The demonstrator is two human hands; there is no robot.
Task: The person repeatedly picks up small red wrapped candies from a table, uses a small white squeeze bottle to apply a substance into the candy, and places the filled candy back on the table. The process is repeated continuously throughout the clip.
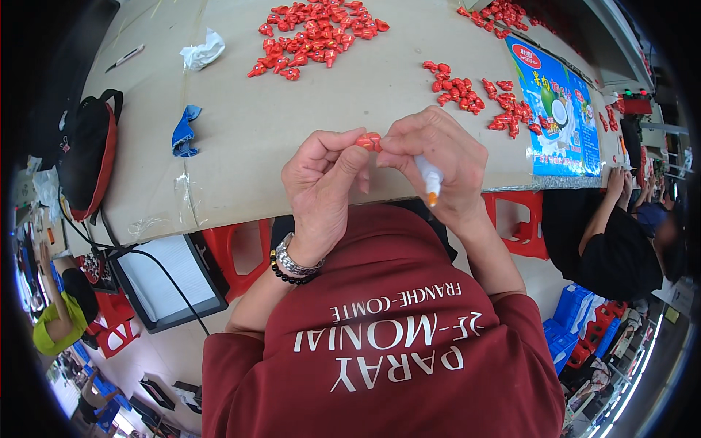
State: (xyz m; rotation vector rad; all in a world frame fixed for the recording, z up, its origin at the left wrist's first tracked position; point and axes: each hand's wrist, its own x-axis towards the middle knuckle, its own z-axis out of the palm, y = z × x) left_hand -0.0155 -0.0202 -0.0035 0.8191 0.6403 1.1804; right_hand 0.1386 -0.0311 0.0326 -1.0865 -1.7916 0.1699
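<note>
Over the near edge of the table, my left hand [321, 182] pinches a small red figurine [370, 141] between thumb and forefinger. From the other side, the fingertips of my right hand [447, 157] touch the same piece. Tucked in that right hand is a white marker pen [429, 175], its orange tip pointing down toward me and away from the figurine. The figurine's finer details are too small to make out. A large pile of similar red pieces [314, 33] lies beyond my hands. A smaller cluster [458, 91] sits to its right.
A crumpled white tissue [203, 50], a pen [125, 58] and a blue cloth scrap [185, 131] lie at left, near a black-and-red bag [89, 157]. More red pieces [512, 117] edge onto a blue printed sheet [558, 109]. Another person [613, 233] sits at right.
</note>
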